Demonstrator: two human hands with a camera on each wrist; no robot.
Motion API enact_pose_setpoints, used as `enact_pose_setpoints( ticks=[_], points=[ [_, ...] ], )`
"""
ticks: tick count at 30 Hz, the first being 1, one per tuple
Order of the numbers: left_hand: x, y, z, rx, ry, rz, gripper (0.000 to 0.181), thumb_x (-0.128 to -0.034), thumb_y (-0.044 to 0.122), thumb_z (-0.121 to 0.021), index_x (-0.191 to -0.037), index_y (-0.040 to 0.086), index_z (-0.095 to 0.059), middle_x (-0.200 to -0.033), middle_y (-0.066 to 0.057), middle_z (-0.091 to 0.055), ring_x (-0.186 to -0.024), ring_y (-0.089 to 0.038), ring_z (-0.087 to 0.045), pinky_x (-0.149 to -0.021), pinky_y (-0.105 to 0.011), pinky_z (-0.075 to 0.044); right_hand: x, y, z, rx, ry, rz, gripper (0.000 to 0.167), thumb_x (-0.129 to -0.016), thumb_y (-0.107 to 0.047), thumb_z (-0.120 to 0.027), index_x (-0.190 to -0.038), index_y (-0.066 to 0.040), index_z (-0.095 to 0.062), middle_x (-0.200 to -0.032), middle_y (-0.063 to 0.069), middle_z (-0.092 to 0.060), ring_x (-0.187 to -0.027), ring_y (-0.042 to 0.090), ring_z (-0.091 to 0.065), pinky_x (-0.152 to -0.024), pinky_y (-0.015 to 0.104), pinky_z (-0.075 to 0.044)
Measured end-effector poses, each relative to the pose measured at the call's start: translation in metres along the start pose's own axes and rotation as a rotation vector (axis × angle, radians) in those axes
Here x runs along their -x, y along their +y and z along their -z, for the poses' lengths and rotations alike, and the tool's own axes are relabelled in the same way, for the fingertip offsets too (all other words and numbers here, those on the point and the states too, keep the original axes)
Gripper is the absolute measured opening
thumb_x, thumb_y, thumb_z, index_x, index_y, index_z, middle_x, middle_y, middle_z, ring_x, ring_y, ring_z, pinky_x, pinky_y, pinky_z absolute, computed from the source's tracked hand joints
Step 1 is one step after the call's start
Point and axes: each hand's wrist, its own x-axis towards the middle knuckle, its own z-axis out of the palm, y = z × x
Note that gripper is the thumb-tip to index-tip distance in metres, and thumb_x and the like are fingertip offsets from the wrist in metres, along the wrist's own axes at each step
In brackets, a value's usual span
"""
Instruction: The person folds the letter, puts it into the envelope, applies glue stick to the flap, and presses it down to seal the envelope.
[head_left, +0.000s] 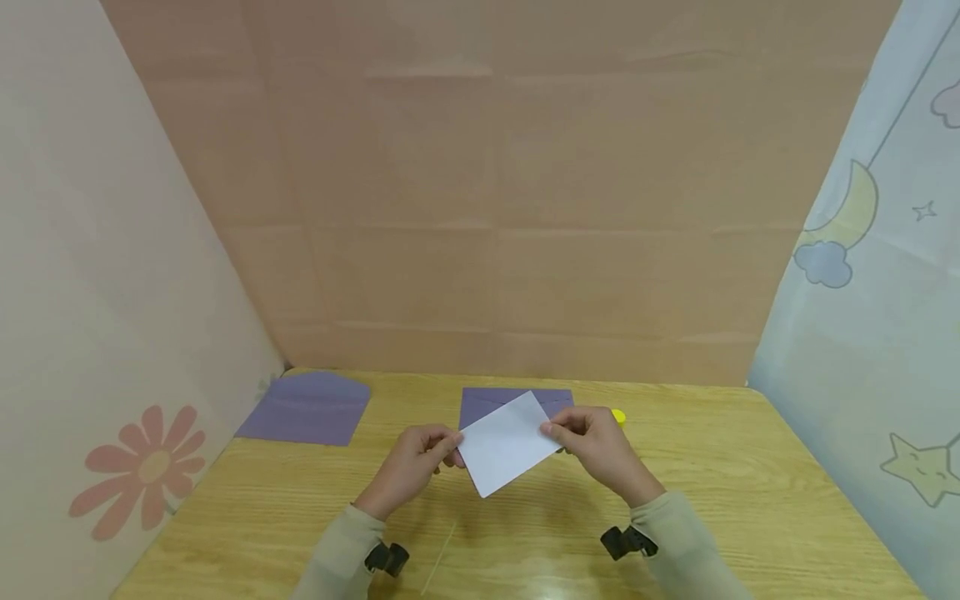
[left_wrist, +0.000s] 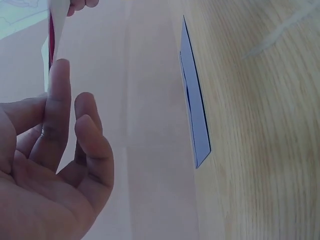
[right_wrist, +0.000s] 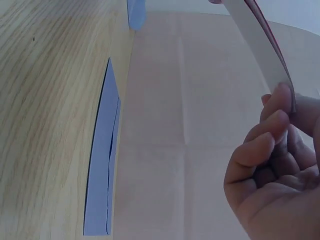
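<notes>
Both hands hold a white card [head_left: 510, 446] tilted above the table. My left hand [head_left: 411, 462] pinches its left edge between thumb and fingers, and my right hand [head_left: 600, 448] pinches the right edge. In the right wrist view the card [right_wrist: 262, 47] is seen nearly edge-on, with a thin red line along its side. Behind it a purple envelope [head_left: 480, 404] lies on the table, partly hidden by the card. At the back left lies another purple envelope [head_left: 311, 410], its rounded flap spread toward the wall.
A small yellow round object [head_left: 618, 417] shows just behind my right hand, mostly hidden. A thin pale strip [head_left: 438, 558] lies on the wooden table [head_left: 750, 500] near the front. Cloth walls [head_left: 487, 208] enclose the table at the back and both sides.
</notes>
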Motion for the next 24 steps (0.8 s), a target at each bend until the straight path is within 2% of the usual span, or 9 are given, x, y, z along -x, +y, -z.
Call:
enact_pose_setpoints(
  ticks=[2, 5, 7, 10, 14, 17, 19, 24],
  points=[
    [0.000, 0.000, 0.000, -0.012, 0.000, -0.017, 0.030, -0.1048, 0.035, -0.051, -0.091, 0.017, -0.070, -0.080, -0.002, -0.068, -0.072, -0.023, -0.059, -0.064, -0.033, -0.050, 0.000, 0.000, -0.001, -0.011, 0.008, -0.010, 0.024, -0.094, -0.032, -0.070, -0.091, -0.009, -0.075, -0.074, 0.007, -0.068, -0.058, 0.013, -0.053, -0.052, 0.025, -0.044],
    [0.001, 0.002, 0.000, -0.045, -0.006, -0.051, 0.031, -0.1060, 0.036, -0.048, -0.087, 0.019, -0.065, -0.075, -0.001, -0.062, -0.058, -0.011, -0.046, -0.057, -0.030, -0.047, 0.000, 0.001, -0.003, -0.019, 0.007, -0.022, 0.028, -0.094, -0.034, -0.070, -0.092, -0.006, -0.074, -0.067, 0.007, -0.065, -0.051, 0.012, -0.047, -0.044, 0.023, -0.033],
    [0.002, 0.002, 0.000, -0.063, -0.015, -0.063, 0.033, -0.1065, 0.036, -0.046, -0.084, 0.019, -0.062, -0.073, 0.001, -0.059, -0.054, -0.010, -0.039, -0.055, -0.027, -0.044, 0.000, 0.002, -0.003, -0.014, 0.001, -0.023, 0.028, -0.094, -0.034, -0.070, -0.092, -0.006, -0.073, -0.064, 0.005, -0.062, -0.049, 0.011, -0.043, -0.043, 0.023, -0.030],
    [0.002, 0.002, 0.001, -0.054, -0.061, -0.050, 0.033, -0.1073, 0.035, -0.044, -0.087, 0.017, -0.063, -0.076, 0.001, -0.061, -0.064, -0.018, -0.052, -0.060, -0.027, -0.045, 0.000, 0.003, -0.002, 0.034, -0.020, -0.013, 0.025, -0.095, -0.032, -0.070, -0.089, -0.008, -0.074, -0.061, 0.003, -0.056, -0.050, 0.010, -0.040, -0.046, 0.023, -0.031],
    [0.004, -0.001, 0.003, -0.030, -0.179, 0.007, 0.031, -0.1081, 0.029, -0.044, -0.092, 0.011, -0.064, -0.085, -0.007, -0.064, -0.085, -0.035, -0.061, -0.068, -0.032, -0.049, -0.001, 0.006, -0.001, 0.138, -0.077, 0.001, 0.021, -0.095, -0.031, -0.070, -0.085, -0.012, -0.074, -0.069, 0.000, -0.055, -0.060, 0.011, -0.042, -0.055, 0.024, -0.037],
    [0.005, -0.002, 0.002, -0.030, -0.252, 0.030, 0.028, -0.1081, 0.025, -0.044, -0.094, 0.009, -0.063, -0.088, -0.012, -0.065, -0.085, -0.032, -0.062, -0.070, -0.034, -0.050, -0.002, 0.007, -0.002, 0.197, -0.131, 0.017, 0.017, -0.094, -0.030, -0.071, -0.090, -0.014, -0.073, -0.080, 0.000, -0.060, -0.073, 0.015, -0.051, -0.062, 0.027, -0.043],
    [0.005, -0.003, 0.000, -0.039, -0.281, 0.033, 0.027, -0.1081, 0.025, -0.044, -0.095, 0.010, -0.063, -0.087, -0.011, -0.066, -0.082, -0.029, -0.062, -0.070, -0.033, -0.050, -0.001, 0.008, -0.005, 0.224, -0.159, 0.038, 0.014, -0.093, -0.028, -0.071, -0.096, -0.015, -0.072, -0.085, -0.001, -0.061, -0.077, 0.017, -0.053, -0.065, 0.028, -0.045],
    [0.004, -0.006, -0.004, -0.077, -0.314, 0.034, 0.028, -0.1076, 0.028, -0.046, -0.093, 0.013, -0.065, -0.082, -0.008, -0.065, -0.075, -0.027, -0.059, -0.064, -0.027, -0.046, -0.001, 0.010, -0.012, 0.278, -0.221, 0.079, 0.007, -0.094, -0.021, -0.070, -0.100, -0.017, -0.072, -0.083, -0.004, -0.057, -0.071, 0.012, -0.046, -0.063, 0.026, -0.040]
  ],
)
